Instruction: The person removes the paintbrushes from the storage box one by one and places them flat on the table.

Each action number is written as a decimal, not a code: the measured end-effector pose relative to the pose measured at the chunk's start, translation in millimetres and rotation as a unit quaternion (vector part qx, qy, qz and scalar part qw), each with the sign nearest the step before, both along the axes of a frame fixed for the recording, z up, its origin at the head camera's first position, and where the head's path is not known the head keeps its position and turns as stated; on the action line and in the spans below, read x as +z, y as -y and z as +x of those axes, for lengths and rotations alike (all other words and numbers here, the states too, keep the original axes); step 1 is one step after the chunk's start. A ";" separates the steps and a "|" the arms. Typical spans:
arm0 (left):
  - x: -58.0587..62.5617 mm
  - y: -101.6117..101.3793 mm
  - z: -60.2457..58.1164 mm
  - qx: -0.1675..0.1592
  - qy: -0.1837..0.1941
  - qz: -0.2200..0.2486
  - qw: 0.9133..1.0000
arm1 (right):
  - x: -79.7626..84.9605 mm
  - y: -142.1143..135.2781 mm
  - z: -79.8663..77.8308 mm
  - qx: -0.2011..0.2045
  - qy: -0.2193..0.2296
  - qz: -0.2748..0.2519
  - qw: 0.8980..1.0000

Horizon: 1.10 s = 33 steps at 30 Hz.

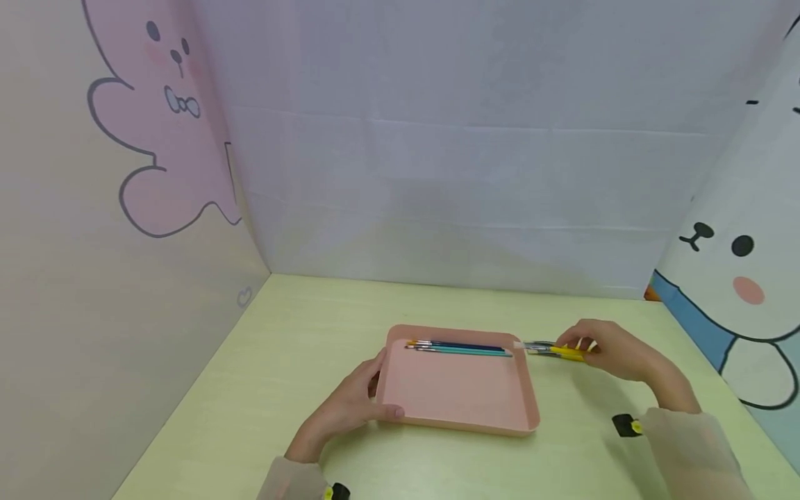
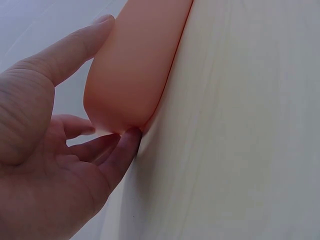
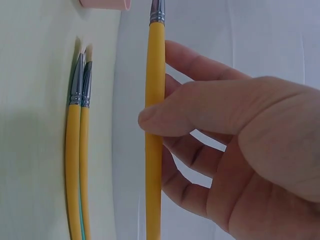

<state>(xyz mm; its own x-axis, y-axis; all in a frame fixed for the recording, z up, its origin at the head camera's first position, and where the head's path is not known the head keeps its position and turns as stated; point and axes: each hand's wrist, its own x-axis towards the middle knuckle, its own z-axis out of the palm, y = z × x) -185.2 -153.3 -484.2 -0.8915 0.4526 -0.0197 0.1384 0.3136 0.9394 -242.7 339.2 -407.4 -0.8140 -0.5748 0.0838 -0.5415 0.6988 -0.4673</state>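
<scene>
A shallow pink tray (image 1: pixel 456 396) sits on the table. My left hand (image 1: pixel 346 406) grips its near left corner, thumb on the front rim and fingers along the left side. Inside, near the far rim, lie a dark blue paintbrush (image 1: pixel 469 346) and a teal paintbrush (image 1: pixel 469 351). Right of the tray, my right hand (image 1: pixel 615 347) pinches a yellow-handled paintbrush (image 3: pixel 155 75) between thumb and fingers, its bristle end toward the tray's far right corner. Beneath it on the table, the right wrist view shows two more yellow-handled brushes (image 3: pixel 73 130) with a teal sliver between them.
The pale yellow table (image 1: pixel 300 333) is bounded by a left wall (image 1: pixel 156 305) with a pink cartoon figure, a plain light back wall (image 1: pixel 450 180) and a right wall (image 1: pixel 706 298) with a white cartoon face.
</scene>
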 end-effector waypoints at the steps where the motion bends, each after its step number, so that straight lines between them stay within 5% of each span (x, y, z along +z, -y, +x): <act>1: 0.2 -0.1 0.2 0.002 0.000 -0.001 1.000 | -1.7 -2.2 0.6 0.003 -0.003 -0.004 1.000; 23: 1.8 -1.5 -1.8 0.018 0.001 -0.017 1.000 | -19.8 -39.6 6.4 -0.076 -0.019 0.016 0.997; 33: -0.2 -1.0 -2.0 0.012 0.002 -0.013 1.000 | -37.0 -38.5 -2.0 -0.058 -0.031 0.001 0.998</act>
<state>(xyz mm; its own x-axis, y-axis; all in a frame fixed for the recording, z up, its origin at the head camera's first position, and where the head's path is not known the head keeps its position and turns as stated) -187.2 -152.3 -484.4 -0.9024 0.4295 -0.0358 0.1258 0.3419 0.9313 -244.6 377.7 -444.4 -0.8683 -0.4774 0.1348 -0.4850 0.7598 -0.4331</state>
